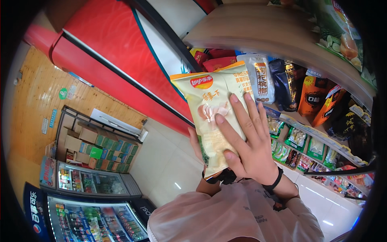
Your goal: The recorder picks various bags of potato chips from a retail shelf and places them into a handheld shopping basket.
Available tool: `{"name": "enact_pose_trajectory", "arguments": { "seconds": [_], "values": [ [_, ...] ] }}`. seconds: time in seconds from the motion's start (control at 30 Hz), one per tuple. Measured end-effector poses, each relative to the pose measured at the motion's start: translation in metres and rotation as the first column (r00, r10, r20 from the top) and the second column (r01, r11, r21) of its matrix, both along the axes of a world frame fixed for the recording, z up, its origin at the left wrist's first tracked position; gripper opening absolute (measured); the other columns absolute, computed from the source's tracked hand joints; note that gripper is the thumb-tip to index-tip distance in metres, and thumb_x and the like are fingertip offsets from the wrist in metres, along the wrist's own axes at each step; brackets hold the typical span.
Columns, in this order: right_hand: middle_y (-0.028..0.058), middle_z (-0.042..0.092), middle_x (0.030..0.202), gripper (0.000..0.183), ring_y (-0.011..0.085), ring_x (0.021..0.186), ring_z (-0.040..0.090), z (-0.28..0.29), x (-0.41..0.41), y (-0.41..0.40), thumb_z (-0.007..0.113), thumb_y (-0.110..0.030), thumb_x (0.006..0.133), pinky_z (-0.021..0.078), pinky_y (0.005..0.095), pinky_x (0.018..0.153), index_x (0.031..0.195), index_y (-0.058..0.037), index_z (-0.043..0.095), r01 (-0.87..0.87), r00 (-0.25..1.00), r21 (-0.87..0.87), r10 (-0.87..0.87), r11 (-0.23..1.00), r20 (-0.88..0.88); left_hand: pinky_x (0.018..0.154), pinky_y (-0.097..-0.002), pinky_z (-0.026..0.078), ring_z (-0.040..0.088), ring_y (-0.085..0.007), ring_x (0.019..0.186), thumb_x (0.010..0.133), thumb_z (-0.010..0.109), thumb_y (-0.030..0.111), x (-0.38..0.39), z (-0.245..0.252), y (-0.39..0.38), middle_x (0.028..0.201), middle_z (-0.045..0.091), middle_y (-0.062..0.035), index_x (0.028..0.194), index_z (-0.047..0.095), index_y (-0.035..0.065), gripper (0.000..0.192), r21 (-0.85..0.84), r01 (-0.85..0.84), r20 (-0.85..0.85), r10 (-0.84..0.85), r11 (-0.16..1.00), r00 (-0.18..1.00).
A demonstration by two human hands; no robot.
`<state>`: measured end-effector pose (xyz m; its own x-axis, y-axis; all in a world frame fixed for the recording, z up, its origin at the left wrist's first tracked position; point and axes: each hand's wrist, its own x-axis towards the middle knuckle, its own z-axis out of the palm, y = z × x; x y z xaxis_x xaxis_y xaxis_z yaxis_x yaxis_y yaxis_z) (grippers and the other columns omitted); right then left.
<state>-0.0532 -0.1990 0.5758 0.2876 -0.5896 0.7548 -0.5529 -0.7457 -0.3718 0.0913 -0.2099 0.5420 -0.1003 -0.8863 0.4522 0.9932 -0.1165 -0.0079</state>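
Note:
A pale yellow Lay's chip bag (211, 121) is upright and slightly tilted in front of my chest, its printed face towards me. My left hand (196, 146) holds it from behind; only part of that hand shows past the bag's left edge, and the rest is hidden. Flat across the lower right of the bag's front lies my right hand (249, 142), fingers spread and thumb also on the front. A dark band circles my right wrist. Just beyond the bag's top right corner stand a silver-white snack pouch (258, 78) and a dark pouch (282, 84) on a shelf.
Orange pouches (313, 93) stand farther right, above lower racks of small packets (297, 136). A wooden shelf board (257, 27) curves overhead. Upper left runs a red cabinet (118, 57). Lower left are drinks coolers (93, 222) and stacked cartons (105, 148).

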Motion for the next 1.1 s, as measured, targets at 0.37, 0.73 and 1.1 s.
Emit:
{"name": "enact_pose_trajectory", "arguments": {
  "seconds": [0.37,0.73,1.1],
  "values": [
    [0.0294,0.032,0.164,0.070,0.0552,0.151,0.028,-0.015,0.104,0.013,0.050,-0.055,0.100,0.0227,0.0702,0.117,0.153,-0.0086,0.051,0.086,0.995,0.069,-0.082,0.994,-0.055,0.118,-0.0440,0.037,0.048,-0.0298,0.142,0.103,0.032,0.065,0.096,-0.024,0.008,0.160,0.042,-0.0153,0.161,0.033,0.0059,0.083,0.189,0.082,0.158,-0.113,0.979,0.981],
    [0.0312,0.033,0.163,0.079,0.0512,0.153,0.028,-0.023,0.160,0.014,0.043,-0.061,0.103,0.0217,0.0631,0.121,0.154,0.0000,0.046,0.029,0.999,0.081,-0.026,0.996,-0.040,0.118,-0.0425,0.036,0.045,-0.0256,0.144,0.104,0.034,0.067,0.139,-0.051,0.021,0.161,0.041,-0.0110,0.160,0.035,0.0062,0.082,0.261,-0.272,0.556,0.086,0.926,0.827],
    [0.0235,0.040,0.162,0.088,0.0543,0.151,0.029,-0.011,0.143,0.029,0.047,-0.069,0.098,0.0195,0.0682,0.120,0.155,-0.0017,0.044,0.219,0.952,0.073,-0.196,0.973,-0.233,0.126,-0.0468,0.025,0.031,-0.0275,0.153,0.107,0.027,0.063,0.114,-0.073,0.018,0.170,0.026,-0.0114,0.165,0.025,0.0126,0.077,0.028,0.308,-0.234,-0.293,0.951,0.927]
  ]
}}
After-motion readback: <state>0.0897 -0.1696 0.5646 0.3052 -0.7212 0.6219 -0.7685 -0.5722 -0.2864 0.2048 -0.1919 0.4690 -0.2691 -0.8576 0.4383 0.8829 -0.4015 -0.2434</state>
